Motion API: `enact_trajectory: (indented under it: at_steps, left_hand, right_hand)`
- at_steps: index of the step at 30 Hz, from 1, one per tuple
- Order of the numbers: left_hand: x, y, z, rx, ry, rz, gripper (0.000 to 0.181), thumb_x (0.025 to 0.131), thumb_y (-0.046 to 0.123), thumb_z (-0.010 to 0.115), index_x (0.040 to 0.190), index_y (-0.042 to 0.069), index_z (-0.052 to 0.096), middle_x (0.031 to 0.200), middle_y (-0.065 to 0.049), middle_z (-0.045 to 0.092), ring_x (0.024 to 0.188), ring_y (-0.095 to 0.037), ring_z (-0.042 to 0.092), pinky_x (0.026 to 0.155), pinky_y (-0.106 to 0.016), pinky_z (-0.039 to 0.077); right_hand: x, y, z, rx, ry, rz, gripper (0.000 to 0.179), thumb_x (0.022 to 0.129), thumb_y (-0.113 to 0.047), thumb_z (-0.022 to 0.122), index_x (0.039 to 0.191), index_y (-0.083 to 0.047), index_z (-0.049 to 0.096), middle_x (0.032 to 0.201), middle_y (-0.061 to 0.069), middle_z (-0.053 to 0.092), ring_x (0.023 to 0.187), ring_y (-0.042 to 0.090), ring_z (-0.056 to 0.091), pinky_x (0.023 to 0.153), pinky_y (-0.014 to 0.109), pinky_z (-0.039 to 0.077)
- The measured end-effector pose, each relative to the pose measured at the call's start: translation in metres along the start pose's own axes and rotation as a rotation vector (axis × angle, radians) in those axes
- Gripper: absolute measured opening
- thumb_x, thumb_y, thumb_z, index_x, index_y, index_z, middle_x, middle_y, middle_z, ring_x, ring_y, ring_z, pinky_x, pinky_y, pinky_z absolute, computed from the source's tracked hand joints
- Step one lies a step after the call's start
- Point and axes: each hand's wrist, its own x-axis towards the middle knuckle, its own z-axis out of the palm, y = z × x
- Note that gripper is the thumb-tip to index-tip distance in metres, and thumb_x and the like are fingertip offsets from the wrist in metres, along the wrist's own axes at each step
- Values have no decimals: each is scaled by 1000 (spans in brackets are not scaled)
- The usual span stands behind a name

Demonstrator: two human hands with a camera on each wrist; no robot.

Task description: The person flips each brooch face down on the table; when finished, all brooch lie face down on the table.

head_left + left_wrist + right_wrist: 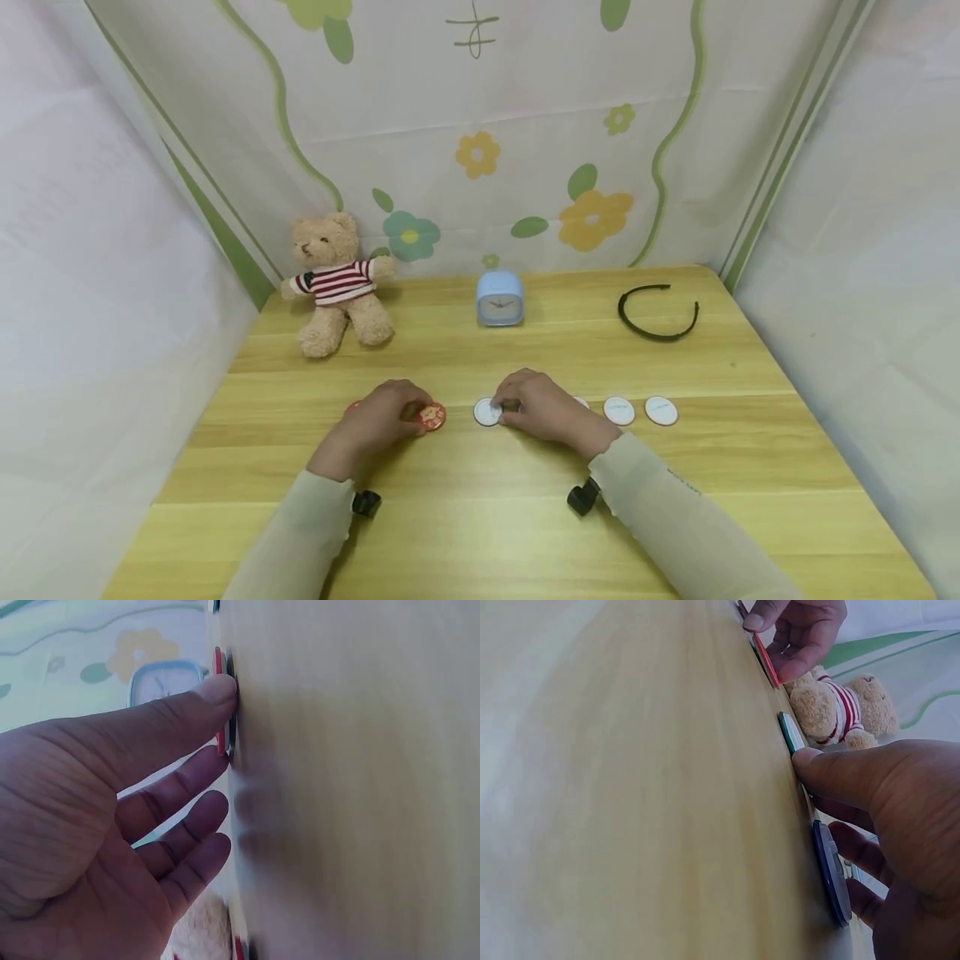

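Note:
My left hand (381,419) pinches a flat round red disc (432,417) with a gold pattern between thumb and fingers, low at the wooden table. Seen edge-on in the left wrist view, that red disc (220,741) has a dark underside. Another red disc (352,406) is mostly hidden behind the left hand. To the right, my right hand (545,408) grips the edge of a white-faced round disc (486,412); the right wrist view shows its green rim (786,729). Beneath the other right fingers there lies a blue-rimmed disc (831,877).
Right of the hand, two white discs (618,410) (661,410) lie in the row, with another white disc (582,402) partly covered. Farther back are a teddy bear (341,287), a blue clock (499,298) and a black headband (658,337). A flowered curtain (420,100) hangs behind the table (465,517).

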Motion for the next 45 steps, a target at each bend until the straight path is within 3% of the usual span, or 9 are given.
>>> enact_trajectory:
  at_steps: [8, 17, 27, 33, 39, 45]
  left_hand:
    - [6, 6, 2, 5, -5, -2, 35, 92, 18, 90, 125, 16, 79, 124, 1, 76, 124, -25, 68, 113, -50, 53]
    - [4, 11, 3, -50, -21, -23, 34, 92, 13, 90, 124, 15, 79, 124, 0, 76, 125, -29, 68, 113, -54, 53]
    - [6, 9, 4, -43, -7, -24, 25, 92, 13, 90, 114, 17, 78, 121, 1, 76, 123, -27, 69, 112, -53, 53]
    - [5, 9, 3, -34, -3, -22, 21, 92, 16, 90, 107, 19, 76, 115, 4, 75, 118, -25, 69, 109, -52, 54]
    - [4, 5, 2, -42, -10, -27, 20, 94, 18, 89, 111, 21, 80, 118, 5, 77, 120, -24, 70, 110, -51, 55]
    - [1, -2, -1, -33, 18, 2, 17, 105, 19, 75, 119, 25, 84, 119, 6, 81, 117, -21, 75, 103, -49, 60]
  right_hand:
    - [8, -10, 2, 76, 42, -19, 29, 101, -29, 81, 127, -17, 78, 132, -1, 74, 132, 25, 63, 118, 49, 48]
    - [32, -31, 21, -9, 3, -35, 39, 97, -33, 82, 133, -17, 77, 137, -3, 74, 134, 23, 61, 120, 46, 46]
    - [51, -50, 37, -55, 15, -102, 26, 99, -27, 82, 125, -21, 81, 125, -6, 79, 124, 18, 65, 117, 41, 47]
    - [55, -59, 40, -98, 32, -95, 22, 101, -33, 81, 120, -21, 83, 119, -7, 80, 118, 17, 66, 114, 38, 48]
    - [54, -57, 39, -118, 34, -99, 20, 102, -34, 80, 117, -22, 84, 119, -9, 80, 119, 16, 66, 113, 41, 49]
    - [52, -53, 38, -93, 83, -95, 22, 109, -34, 70, 122, -25, 85, 119, -11, 82, 116, 13, 71, 113, 41, 51]
